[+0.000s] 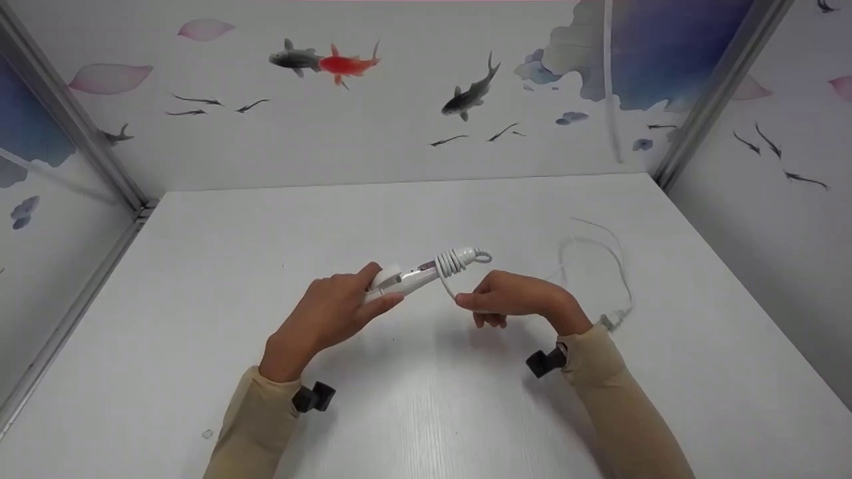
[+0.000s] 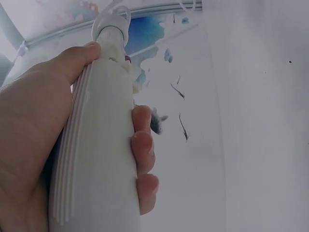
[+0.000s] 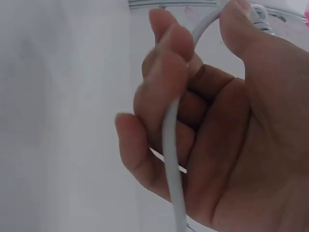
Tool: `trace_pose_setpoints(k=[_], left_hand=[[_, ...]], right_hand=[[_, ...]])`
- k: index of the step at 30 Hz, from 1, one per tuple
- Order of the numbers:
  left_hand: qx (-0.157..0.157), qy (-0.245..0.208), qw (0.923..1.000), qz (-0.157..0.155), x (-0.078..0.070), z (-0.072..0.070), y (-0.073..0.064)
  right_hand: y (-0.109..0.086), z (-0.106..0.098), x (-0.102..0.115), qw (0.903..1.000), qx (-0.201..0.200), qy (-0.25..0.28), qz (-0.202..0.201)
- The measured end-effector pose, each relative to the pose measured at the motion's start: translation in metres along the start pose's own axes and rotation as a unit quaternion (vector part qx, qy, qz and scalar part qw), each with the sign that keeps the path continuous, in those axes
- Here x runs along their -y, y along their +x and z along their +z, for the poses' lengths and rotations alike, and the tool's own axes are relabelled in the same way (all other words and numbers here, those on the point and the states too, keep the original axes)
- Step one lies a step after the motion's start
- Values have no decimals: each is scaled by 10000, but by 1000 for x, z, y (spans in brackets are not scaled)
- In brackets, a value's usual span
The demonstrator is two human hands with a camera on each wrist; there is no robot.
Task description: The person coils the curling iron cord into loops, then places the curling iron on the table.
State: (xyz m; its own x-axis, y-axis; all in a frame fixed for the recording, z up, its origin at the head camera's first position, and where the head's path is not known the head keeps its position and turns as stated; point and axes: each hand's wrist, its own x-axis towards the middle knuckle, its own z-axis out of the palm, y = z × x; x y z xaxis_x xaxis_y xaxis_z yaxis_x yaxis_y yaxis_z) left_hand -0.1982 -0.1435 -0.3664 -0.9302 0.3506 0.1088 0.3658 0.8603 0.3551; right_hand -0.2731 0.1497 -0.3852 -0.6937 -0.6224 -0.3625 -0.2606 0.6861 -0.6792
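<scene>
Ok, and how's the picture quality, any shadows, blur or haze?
Head view: soft shadows on the white table beneath left hand and right hand, pale cord low in contrast against it; left wrist view: dim, cool cast, white device looking greyish; right wrist view: dim, hazy, fingers slightly soft.

Long tan sleeves (image 1: 256, 426), fitted cuffs (image 1: 596, 349), sm. blk boxy cams (image 1: 314, 398), 1 ea. side

The white surface (image 1: 399, 219) bears looping cord (image 1: 624, 271) and its plug (image 1: 614, 320) toward the right edge — a small clear scrap (image 1: 207, 434) toward the left.
</scene>
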Motion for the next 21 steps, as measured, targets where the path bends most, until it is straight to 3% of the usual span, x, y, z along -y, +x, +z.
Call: trace_pose_setpoints(k=[6, 12, 16, 18, 21], left_hand=[[153, -26, 9998, 98, -2, 3, 0], [262, -79, 9989, 377, -5, 8, -1], [410, -140, 9975, 555, -7, 13, 0], [465, -131, 9968, 636, -8, 15, 1], [577, -128, 9959, 690, -9, 17, 1]], right_hand=[[9, 6, -5, 9979, -615, -166, 114], [16, 8, -14, 9929, -1085, 368, -328], [19, 6, -21, 9831, -1649, -29, -795], [21, 5, -23, 9776, -1953, -154, -765], [22, 4, -22, 9723, -2281, 231, -454]])
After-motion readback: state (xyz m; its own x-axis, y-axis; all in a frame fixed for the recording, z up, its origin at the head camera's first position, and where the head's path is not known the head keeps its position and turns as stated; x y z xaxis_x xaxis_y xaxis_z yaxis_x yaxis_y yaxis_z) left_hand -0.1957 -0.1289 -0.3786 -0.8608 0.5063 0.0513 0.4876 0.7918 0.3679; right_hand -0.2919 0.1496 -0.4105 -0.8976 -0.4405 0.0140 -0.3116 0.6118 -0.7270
